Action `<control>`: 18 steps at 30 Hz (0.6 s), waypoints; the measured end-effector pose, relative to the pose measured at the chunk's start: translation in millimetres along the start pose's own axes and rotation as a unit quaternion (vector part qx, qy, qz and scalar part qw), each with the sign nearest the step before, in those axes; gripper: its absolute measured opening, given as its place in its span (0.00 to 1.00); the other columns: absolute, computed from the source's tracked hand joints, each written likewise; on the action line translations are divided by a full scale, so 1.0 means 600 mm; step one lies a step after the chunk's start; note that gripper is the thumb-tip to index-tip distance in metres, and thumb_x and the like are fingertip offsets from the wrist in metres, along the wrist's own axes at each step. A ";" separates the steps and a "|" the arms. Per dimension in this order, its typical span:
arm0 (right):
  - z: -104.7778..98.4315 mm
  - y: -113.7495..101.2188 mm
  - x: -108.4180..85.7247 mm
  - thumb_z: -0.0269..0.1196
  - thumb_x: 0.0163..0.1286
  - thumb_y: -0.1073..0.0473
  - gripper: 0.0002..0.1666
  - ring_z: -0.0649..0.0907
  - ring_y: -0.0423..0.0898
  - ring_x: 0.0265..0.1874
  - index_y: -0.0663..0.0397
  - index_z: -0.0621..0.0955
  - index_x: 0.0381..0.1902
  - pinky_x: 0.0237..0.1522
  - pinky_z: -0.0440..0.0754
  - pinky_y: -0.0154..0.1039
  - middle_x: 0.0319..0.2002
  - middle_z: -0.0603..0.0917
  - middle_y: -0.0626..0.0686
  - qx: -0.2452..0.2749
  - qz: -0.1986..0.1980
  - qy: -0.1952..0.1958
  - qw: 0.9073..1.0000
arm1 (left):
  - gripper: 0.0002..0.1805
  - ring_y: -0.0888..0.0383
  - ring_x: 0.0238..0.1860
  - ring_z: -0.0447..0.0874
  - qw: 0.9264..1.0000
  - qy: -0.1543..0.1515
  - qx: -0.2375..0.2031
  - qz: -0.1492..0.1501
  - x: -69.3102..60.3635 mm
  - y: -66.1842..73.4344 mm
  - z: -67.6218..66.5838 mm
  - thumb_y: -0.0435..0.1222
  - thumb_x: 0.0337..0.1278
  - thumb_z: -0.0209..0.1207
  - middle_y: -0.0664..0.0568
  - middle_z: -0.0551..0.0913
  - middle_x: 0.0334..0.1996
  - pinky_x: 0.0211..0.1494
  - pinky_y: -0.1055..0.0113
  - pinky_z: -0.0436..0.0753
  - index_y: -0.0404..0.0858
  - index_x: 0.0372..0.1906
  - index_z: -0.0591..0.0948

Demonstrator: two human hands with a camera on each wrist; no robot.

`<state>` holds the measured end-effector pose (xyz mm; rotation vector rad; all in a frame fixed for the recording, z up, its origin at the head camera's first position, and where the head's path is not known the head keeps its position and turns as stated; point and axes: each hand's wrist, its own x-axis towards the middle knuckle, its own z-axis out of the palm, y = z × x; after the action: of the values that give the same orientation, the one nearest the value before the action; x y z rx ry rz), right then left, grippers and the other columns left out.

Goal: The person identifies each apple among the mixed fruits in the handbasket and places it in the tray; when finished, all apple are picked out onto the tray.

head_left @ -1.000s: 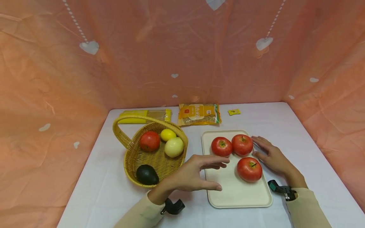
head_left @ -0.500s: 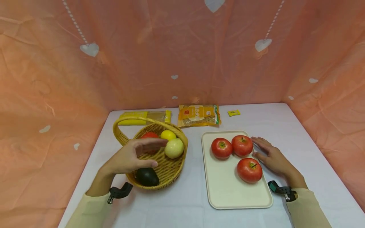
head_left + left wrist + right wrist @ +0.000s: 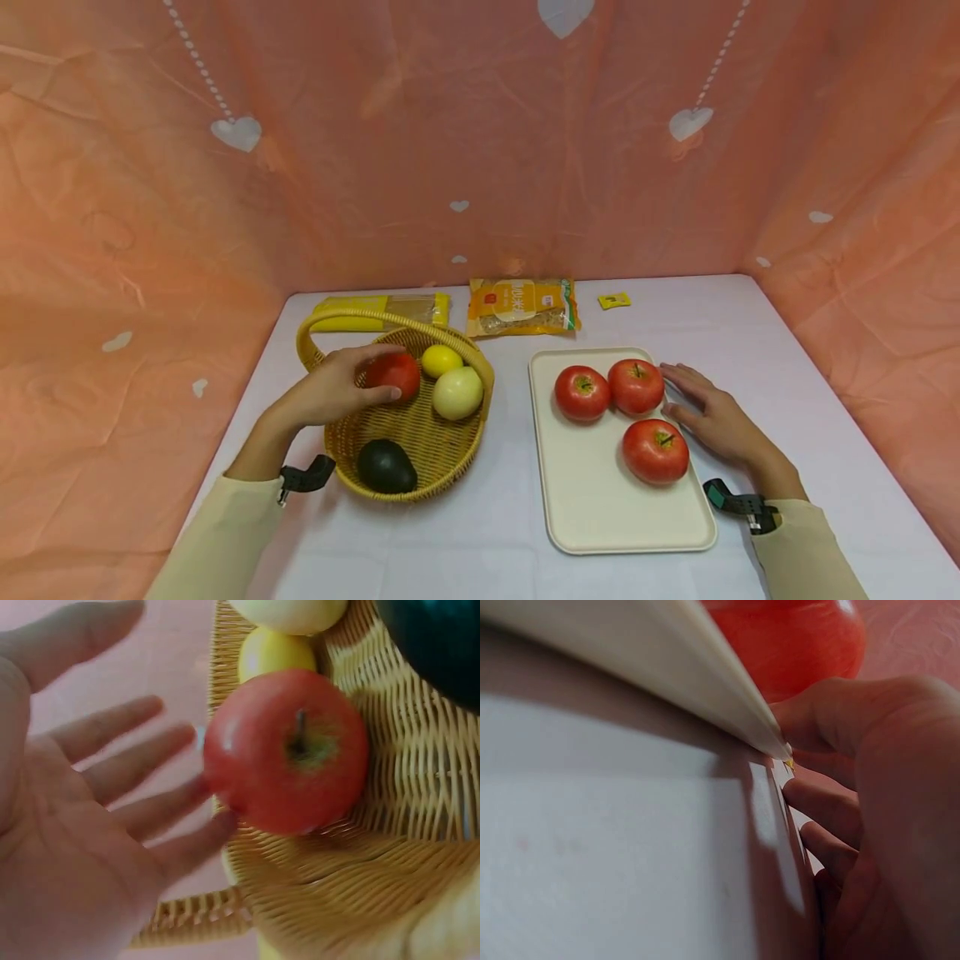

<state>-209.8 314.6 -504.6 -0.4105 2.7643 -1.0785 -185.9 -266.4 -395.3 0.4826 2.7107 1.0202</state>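
Note:
In the head view my left hand (image 3: 324, 390) reaches over the left side of the yellow wicker basket (image 3: 442, 482). Its thumb and fingers lie about a red apple (image 3: 400, 379). The left wrist view shows the fingers spread and fairly straight, fingertips right by the apple (image 3: 274, 761). Also in the basket are a yellow lemon (image 3: 442, 361), a pale green round fruit (image 3: 457, 393) and a dark avocado (image 3: 386, 467). My right hand (image 3: 716, 421) rests at the right edge of a cream tray (image 3: 600, 517), its thumb touching the rim (image 3: 761, 731).
Three red apples sit on the tray: one at back left (image 3: 582, 392), one at back right (image 3: 636, 386) and one nearer (image 3: 656, 452). Behind stand a yellow noodle-like packet (image 3: 416, 308), an orange grain bag (image 3: 522, 307) and a small yellow sachet (image 3: 614, 300). The basket handle (image 3: 375, 313) arches upward.
My left hand has swung from beside the tray leftward to the basket, then forward to the red apple inside. The right hand stays at the tray edge.

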 end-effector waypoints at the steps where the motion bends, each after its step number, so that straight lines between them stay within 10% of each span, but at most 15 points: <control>1: 0.000 0.000 0.000 0.68 0.78 0.55 0.41 0.56 0.74 0.85 0.55 0.69 0.84 0.75 0.58 0.84 0.84 0.64 0.68 0.000 0.000 0.000 1.000 | 0.36 0.37 0.70 0.80 1.000 -0.005 0.008 -0.004 0.003 -0.002 0.003 0.46 0.72 0.72 0.37 0.77 0.76 0.72 0.34 0.80 0.43 0.79 0.76; 7: 0.000 0.000 0.000 0.69 0.78 0.55 0.41 0.56 0.74 0.85 0.56 0.70 0.83 0.75 0.58 0.84 0.84 0.65 0.68 0.000 -0.006 0.001 1.000 | 0.37 0.28 0.77 0.70 0.998 -0.036 0.045 -0.011 0.008 -0.004 0.017 0.45 0.72 0.71 0.35 0.63 0.85 0.72 0.29 0.78 0.41 0.80 0.74; 18: 0.001 0.001 0.000 0.69 0.78 0.54 0.42 0.56 0.73 0.85 0.53 0.69 0.84 0.74 0.59 0.85 0.84 0.64 0.68 -0.003 0.004 -0.002 1.000 | 0.42 0.31 0.68 0.78 0.993 -0.071 0.080 -0.045 0.004 0.011 0.016 0.42 0.64 0.76 0.30 0.74 0.71 0.68 0.32 0.82 0.39 0.80 0.72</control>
<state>-210.1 314.7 -505.4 -0.4021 2.7633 -1.0681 -183.8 -255.3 -398.2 0.4381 2.6717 0.7202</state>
